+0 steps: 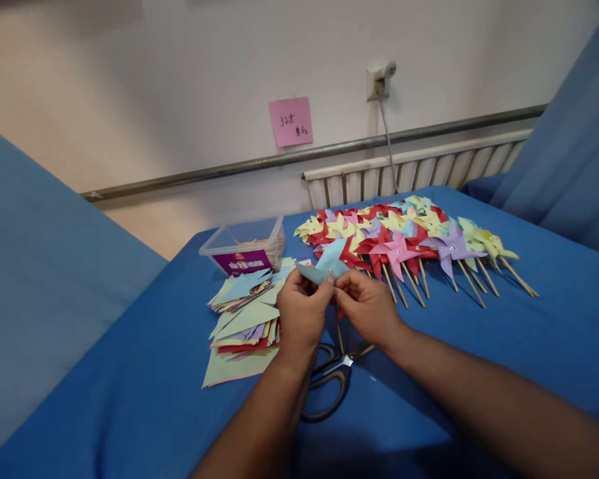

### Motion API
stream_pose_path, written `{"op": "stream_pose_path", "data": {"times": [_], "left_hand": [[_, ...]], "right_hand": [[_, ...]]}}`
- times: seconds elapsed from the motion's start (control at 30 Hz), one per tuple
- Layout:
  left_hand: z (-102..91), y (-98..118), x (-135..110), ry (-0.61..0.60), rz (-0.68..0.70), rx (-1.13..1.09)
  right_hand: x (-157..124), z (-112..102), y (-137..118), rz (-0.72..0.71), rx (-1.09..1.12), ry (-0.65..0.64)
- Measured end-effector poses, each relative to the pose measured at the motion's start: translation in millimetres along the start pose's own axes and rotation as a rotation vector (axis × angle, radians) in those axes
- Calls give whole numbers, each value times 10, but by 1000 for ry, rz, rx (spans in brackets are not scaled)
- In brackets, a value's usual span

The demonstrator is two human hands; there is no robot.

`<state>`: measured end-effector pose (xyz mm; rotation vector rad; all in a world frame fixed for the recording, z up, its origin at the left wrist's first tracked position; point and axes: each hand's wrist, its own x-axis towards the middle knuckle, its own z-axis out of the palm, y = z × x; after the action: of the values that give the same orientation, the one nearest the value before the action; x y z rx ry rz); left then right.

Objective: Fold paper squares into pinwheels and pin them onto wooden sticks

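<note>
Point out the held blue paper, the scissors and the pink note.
Held blue paper [331,257], head view: its upper face.
Scissors [348,360], head view: the pivot.
Pink note [290,122], head view: its middle.

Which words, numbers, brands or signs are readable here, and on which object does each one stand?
"32", handwritten on the pink square paper note on the white wall; its other characters are unclear.
Purple rectangular label on the clear plastic box: white characters, too blurred to read.
I find no other readable text.
</note>
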<state>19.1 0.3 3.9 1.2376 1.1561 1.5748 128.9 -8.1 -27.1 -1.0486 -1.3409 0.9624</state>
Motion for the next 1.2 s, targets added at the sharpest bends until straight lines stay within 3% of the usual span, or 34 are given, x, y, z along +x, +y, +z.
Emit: {"op": "stream_pose_path", "data": {"times": [0.27, 0.4, 0.47, 0.73, 1.0, 1.2], "left_hand": [[6, 72, 12, 43, -37, -60], [-18, 83, 42, 40, -51, -106], [-23, 74, 49, 17, -66, -123], [-14, 3, 25, -159, -153, -86], [-11, 4, 30, -172, -176, -166], [-3, -9, 33, -130, -207, -165]], "right_hand": [[-2, -6, 2, -31, -54, -6], [75, -132, -68, -209, -220, 245], [135, -206, -103, -274, -217, 307], [261, -259, -68, -18, 243, -26], [269, -265, -64, 3, 280, -51], [270, -241, 13, -20, 172, -53]]}}
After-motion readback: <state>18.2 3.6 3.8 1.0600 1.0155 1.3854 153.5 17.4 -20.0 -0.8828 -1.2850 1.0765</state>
